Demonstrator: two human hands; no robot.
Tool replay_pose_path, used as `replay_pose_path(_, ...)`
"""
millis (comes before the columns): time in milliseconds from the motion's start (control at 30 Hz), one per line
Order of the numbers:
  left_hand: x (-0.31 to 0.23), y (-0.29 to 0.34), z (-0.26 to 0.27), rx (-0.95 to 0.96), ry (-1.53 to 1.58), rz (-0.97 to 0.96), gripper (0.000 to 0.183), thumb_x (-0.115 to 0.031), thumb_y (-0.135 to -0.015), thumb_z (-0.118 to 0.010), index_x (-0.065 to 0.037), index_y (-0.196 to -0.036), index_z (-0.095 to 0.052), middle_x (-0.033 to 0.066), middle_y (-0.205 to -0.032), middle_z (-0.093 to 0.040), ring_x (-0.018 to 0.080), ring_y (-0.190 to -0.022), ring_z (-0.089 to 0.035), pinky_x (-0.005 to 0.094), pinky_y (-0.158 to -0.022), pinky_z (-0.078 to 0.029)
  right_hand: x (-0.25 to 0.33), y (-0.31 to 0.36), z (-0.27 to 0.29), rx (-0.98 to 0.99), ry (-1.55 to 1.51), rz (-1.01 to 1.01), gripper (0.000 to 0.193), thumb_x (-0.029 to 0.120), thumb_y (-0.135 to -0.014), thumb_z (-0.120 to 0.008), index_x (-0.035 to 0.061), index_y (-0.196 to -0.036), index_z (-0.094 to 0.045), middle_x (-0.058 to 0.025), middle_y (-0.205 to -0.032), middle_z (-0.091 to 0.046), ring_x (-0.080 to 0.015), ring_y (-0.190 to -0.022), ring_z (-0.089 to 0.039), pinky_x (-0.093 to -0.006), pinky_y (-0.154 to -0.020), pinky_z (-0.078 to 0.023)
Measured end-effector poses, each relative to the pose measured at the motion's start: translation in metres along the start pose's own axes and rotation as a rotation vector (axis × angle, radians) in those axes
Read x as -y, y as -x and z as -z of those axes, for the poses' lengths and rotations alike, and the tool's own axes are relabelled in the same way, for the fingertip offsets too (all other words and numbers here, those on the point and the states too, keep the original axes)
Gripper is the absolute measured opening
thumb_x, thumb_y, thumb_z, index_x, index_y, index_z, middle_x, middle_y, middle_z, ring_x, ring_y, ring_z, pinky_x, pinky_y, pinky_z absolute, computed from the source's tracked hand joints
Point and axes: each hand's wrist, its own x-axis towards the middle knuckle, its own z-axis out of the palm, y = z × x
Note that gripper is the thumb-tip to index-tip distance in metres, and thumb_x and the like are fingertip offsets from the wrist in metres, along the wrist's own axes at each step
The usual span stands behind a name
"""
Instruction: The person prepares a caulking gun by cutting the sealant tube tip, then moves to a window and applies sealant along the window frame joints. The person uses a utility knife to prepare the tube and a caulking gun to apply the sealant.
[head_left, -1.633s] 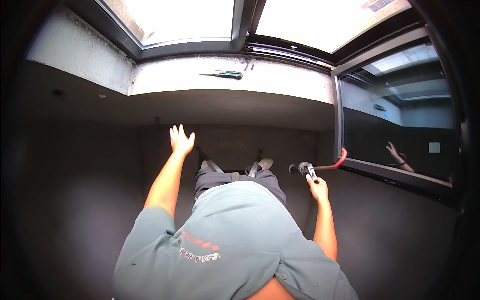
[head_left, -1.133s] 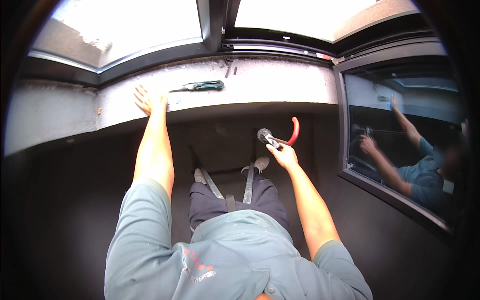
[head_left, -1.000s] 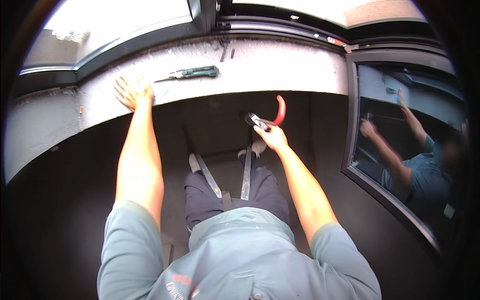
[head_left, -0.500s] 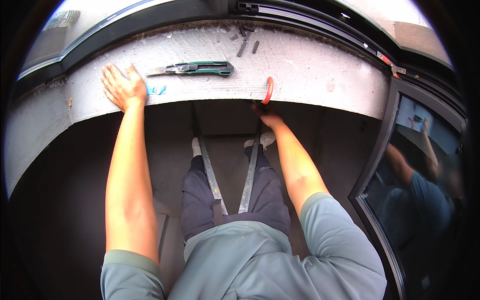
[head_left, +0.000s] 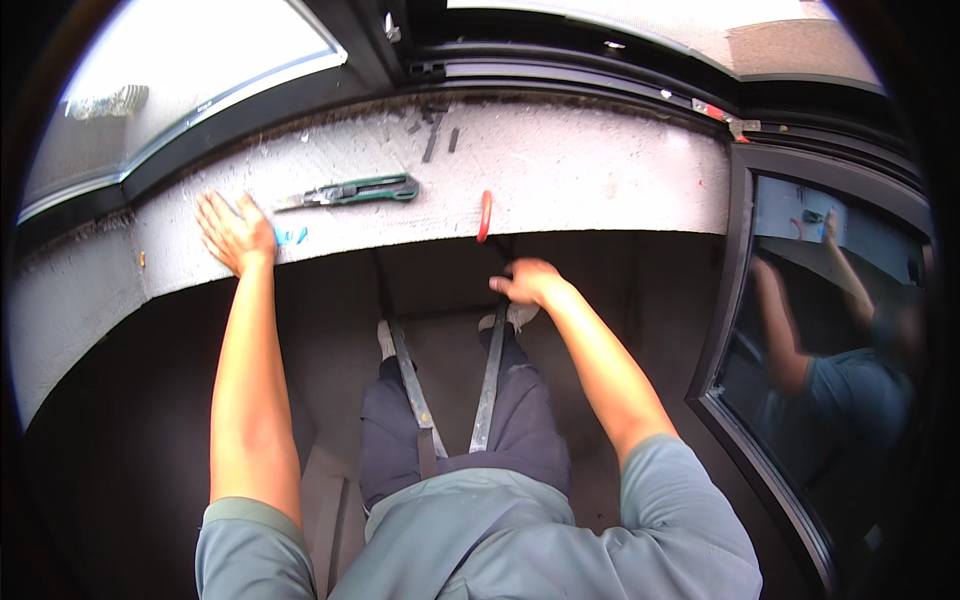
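Observation:
My left hand (head_left: 236,236) lies flat on the pale, rough sill (head_left: 590,190), its fingers spread. Just right of its wrist is a small piece of blue tape (head_left: 291,237). A green and black utility knife (head_left: 366,189) rests on the sill to the right of that hand, its blade pointing left. Farther right, a red curved hook (head_left: 485,216) stands at the front edge of the sill. My right hand (head_left: 530,281) is below this hook, apart from it, over the upper part of a metal ladder rail (head_left: 488,385). Its thumb and forefinger are apart; the other fingertips are hidden.
Several dark strips (head_left: 436,133) lie at the back of the sill against the black window frame (head_left: 560,72). An open glazed sash (head_left: 820,400) stands on the right, reflecting me. Between my legs runs another metal rail (head_left: 412,380).
My right hand has come down and away from the lower end of the red hook. The view has shifted, while my left hand stays on the sill.

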Motion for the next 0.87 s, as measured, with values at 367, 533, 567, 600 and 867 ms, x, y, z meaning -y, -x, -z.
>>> replay_pose_path(367, 0.004, -0.006, -0.002, 0.013, -0.067, 0.002, 0.075, -0.053, -0.104, -0.043, -0.009, -0.164, -0.032, 0.0113, -0.172, -0.025, 0.0305, -0.160, -0.019, 0.0476, -0.129, -0.010, -0.116, 0.048, 0.187, -1.504, -0.243, 0.055, 0.045, 0.044, -0.097, -0.070, 0.0065, -0.072, -0.072, -0.0163, -0.068, -0.070, -0.0343, -0.063, -0.070, -0.0452, -0.060, -0.053)
replay_pose_path(533, 0.009, -0.006, 0.000, 0.004, -0.064, -0.051, 0.076, -0.055, -0.105, -0.040, -0.007, -0.163, -0.032, 0.0130, -0.172, -0.026, 0.0311, -0.159, -0.021, 0.0456, -0.129, -0.014, -0.140, 0.014, 0.190, -1.625, 0.032, 0.004, 0.047, 0.045, -0.096, -0.071, 0.0110, -0.066, -0.059, -0.0093, -0.063, -0.064, -0.0320, -0.059, -0.067, -0.0427, -0.055, -0.051)
replay_pose_path(567, 0.009, -0.006, 0.001, -0.003, -0.076, -0.067, 0.075, -0.054, -0.105, -0.040, -0.005, -0.162, -0.034, 0.0153, -0.170, -0.029, 0.0320, -0.158, -0.023, 0.0443, -0.129, -0.015, -0.139, 0.014, 0.189, -1.621, 0.040, 0.027, 0.047, 0.045, -0.095, -0.072, 0.0118, -0.065, -0.056, -0.0076, -0.062, -0.063, -0.0309, -0.057, -0.066, -0.0421, -0.054, -0.050)
replay_pose_path(600, 0.010, -0.007, 0.001, 0.021, -0.086, -0.048, 0.074, -0.053, -0.106, -0.041, -0.004, -0.161, -0.035, 0.0163, -0.170, -0.029, 0.0326, -0.158, -0.024, 0.0437, -0.129, -0.015, -0.138, 0.015, 0.188, -1.630, 0.040, 0.043, 0.046, 0.042, -0.094, -0.075, 0.0127, -0.065, -0.054, -0.0054, -0.062, -0.061, -0.0295, -0.056, -0.064, -0.0419, -0.053, -0.048)
replay_pose_path(867, 0.045, -0.017, -0.012, 0.011, 0.016, -0.153, 0.074, -0.052, -0.105, -0.048, -0.006, -0.162, -0.035, 0.0191, -0.169, -0.030, 0.0358, -0.158, -0.022, 0.0457, -0.130, -0.012, -0.132, 0.017, 0.188, -1.568, 0.037, 0.030, 0.043, 0.038, -0.091, -0.077, 0.0129, -0.066, -0.054, -0.0035, -0.065, -0.062, -0.0280, -0.059, -0.064, -0.0418, -0.054, -0.049)
